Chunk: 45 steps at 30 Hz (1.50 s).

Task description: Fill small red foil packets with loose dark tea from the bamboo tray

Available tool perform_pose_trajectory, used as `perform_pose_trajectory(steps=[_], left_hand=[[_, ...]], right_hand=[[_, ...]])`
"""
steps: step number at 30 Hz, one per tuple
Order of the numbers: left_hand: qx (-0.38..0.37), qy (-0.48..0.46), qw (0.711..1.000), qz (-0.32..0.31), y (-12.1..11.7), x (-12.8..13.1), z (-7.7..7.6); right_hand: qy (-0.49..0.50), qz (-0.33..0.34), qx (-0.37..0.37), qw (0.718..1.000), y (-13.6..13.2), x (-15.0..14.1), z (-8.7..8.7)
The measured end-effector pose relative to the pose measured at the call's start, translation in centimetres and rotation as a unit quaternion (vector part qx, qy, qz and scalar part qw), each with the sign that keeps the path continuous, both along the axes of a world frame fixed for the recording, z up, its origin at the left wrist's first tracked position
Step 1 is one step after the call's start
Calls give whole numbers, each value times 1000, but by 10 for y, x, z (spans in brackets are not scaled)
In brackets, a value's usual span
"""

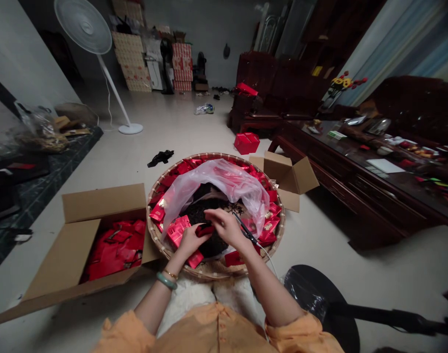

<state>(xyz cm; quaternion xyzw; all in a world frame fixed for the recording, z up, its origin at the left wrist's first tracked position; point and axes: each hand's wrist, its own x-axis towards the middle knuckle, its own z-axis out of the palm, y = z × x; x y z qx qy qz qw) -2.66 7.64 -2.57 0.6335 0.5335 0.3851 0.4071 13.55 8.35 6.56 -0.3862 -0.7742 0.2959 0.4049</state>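
Over a round woven basket both of my hands meet near its middle. My left hand is closed around a small red packet, its opening facing up. Just above and to the right, my right hand bends over the packet with fingers drawn together; what they hold, if anything, is hidden. Dark, dry tea-like leaves lie below, inside a clear plastic bag spread open. A black tong-like tool with a white cord rests by my right wrist. More red packets lie left of my left hand.
An open cardboard box full of red packets stands at left. Another open box and a red carton are beyond the basket. At right are a dark wooden table and a round black stand base. A white fan stands back left.
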Motion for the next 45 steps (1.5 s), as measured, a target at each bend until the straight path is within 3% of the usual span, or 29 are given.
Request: perform_pose_trajectory(steps=[3, 7, 11, 18, 24, 28, 35, 40, 45], left_hand=[[0, -14, 1000, 13, -2, 0, 2], [11, -20, 1000, 13, -2, 0, 3], [26, -22, 999, -12, -3, 1, 3], [53, 32, 998, -16, -5, -2, 7], [45, 43, 998, -11, -4, -1, 4], [30, 27, 999, -4, -4, -1, 4], [13, -14, 1000, 6, -6, 0, 11], [23, -98, 994, 50, -2, 2, 24], [-47, -166, 983, 70, 4, 8, 40]], right_hand=[[-7, -43, -15, 999, 2, 10, -1], [-78, -29, -63, 995, -1, 16, -8], [-74, -42, -77, 993, -6, 12, -8], [-170, 0, 1, 985, -18, 9, 2], [-249, -84, 54, 963, -17, 4, 4], [-286, -41, 68, 955, -14, 5, 1], [-242, -17, 25, 970, -6, 9, -16], [-142, -23, -11, 989, 6, 12, -17], [17, -53, -167, 984, 14, 12, -20]])
